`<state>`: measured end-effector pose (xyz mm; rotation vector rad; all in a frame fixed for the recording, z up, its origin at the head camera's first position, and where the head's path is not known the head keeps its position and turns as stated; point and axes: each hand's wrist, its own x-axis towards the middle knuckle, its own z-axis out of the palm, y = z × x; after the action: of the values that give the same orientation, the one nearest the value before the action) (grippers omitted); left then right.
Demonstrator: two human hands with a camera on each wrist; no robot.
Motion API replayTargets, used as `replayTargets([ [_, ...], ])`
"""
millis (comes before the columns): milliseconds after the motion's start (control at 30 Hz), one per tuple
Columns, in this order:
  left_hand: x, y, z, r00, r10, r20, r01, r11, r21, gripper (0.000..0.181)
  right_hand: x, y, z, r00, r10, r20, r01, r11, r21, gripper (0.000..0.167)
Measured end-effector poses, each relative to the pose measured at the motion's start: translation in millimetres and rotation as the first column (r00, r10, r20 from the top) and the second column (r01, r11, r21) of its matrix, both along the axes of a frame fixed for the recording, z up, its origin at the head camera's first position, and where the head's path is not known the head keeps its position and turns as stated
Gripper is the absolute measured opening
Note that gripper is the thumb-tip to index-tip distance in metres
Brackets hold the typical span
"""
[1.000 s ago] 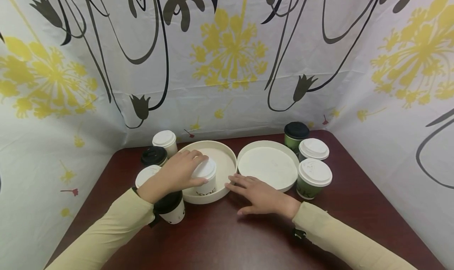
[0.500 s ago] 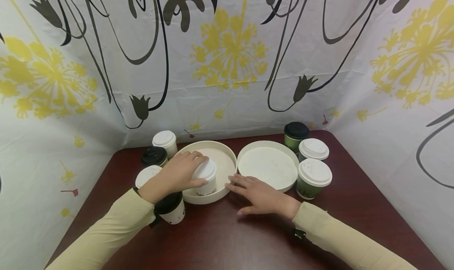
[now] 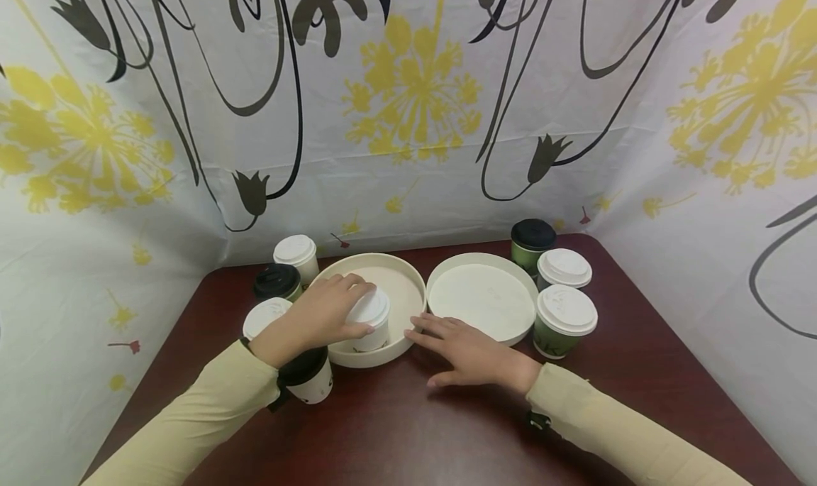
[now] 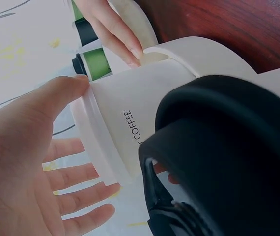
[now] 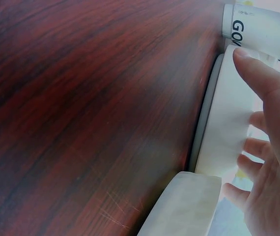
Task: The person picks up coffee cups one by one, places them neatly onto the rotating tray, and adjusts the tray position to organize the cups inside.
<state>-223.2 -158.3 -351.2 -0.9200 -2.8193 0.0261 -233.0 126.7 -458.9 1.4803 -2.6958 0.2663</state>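
Grip | left hand (image 3: 317, 314) pinches white cup (image 3: 376, 318) at lid | right hand (image 3: 469, 353) spread by trays (image 3: 367, 359), contact unclear

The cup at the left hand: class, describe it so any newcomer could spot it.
On the dark red table, find the left round tray. Inside it, touching the left hand, is a white-lidded cup. It is the only cup in a tray.

We are listing: one tabletop (image 3: 415, 429), wood-grained, glossy, with fine scratches; two round trays (image 3: 483, 300), smooth, matt, apparently plastic. We are recording one white cup (image 3: 373, 339), smooth matt paper by its look, under a lid (image 3: 375, 304) of smooth moulded plastic. We are also entering one backdrop (image 3: 255, 138), lightly creased printed cloth, and a pair of sleeves (image 3: 210, 397), soft matt fabric.
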Motion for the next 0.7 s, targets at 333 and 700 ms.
replayTargets([
  [333,1.8,-0.1,-1.7,1.0,0.008,0.006,-0.008,1.0,-0.018,0.066,0.3,-0.6,-0.5,1.0,0.002,0.007,-0.002,1.0,-0.002,0.088],
  [700,1.5,-0.8,-5.6,1.0,0.008,0.006,-0.008,0.999,-0.031,0.067,-0.2,0.6,-1.3,1.0,0.001,-0.002,-0.001,1.0,-0.012,0.086],
])
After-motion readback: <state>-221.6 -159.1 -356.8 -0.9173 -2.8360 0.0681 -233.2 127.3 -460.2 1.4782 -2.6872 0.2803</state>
